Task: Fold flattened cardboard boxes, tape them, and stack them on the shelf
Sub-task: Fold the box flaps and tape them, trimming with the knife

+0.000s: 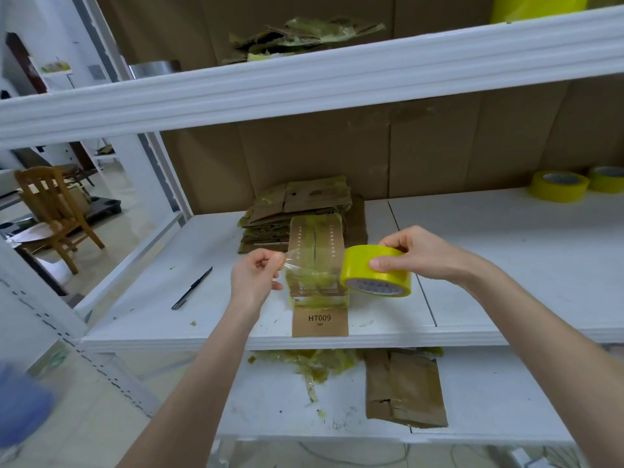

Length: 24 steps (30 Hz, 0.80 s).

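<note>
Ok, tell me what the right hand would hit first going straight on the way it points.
Probably the small brown cardboard box: the right hand, gripping the yellow tape roll, points leftward at it, the left hand pinching the clear tape strip beyond. Depth unclear.

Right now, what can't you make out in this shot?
Head view only:
- Box: its middle sits behind the tape strip stretched between the left hand and the tape roll held in the right hand; seam state unclear.
- Print on the box top: too small to read.
- Blue shape, lower left: blurred, unidentifiable.
- Yellow object: cut off by the top edge.
</note>
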Each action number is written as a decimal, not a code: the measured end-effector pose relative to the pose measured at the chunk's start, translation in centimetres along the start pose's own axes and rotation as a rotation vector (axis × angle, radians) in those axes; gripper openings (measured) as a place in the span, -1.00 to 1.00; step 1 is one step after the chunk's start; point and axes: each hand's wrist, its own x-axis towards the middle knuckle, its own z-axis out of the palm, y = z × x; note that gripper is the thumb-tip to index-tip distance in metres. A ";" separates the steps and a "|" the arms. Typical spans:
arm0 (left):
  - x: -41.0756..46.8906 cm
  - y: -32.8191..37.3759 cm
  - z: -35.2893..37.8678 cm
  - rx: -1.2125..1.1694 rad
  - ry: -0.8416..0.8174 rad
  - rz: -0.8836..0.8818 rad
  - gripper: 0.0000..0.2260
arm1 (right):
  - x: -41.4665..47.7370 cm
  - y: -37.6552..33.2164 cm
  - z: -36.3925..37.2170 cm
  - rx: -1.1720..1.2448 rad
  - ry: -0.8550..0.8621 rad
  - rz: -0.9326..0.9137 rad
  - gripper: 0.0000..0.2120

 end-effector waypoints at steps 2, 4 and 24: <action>0.3 -0.8 -0.6 0.010 0.032 -0.025 -0.87 | -0.1 0.9 0.0 -0.089 0.070 0.021 -0.67; 0.4 -1.4 -0.9 0.014 0.040 -0.038 -0.89 | -0.2 1.6 0.2 -0.125 0.084 0.039 -0.69; 1.7 -6.0 0.0 0.201 0.063 -0.059 -0.88 | 1.8 3.4 5.1 -0.697 0.391 0.126 -0.69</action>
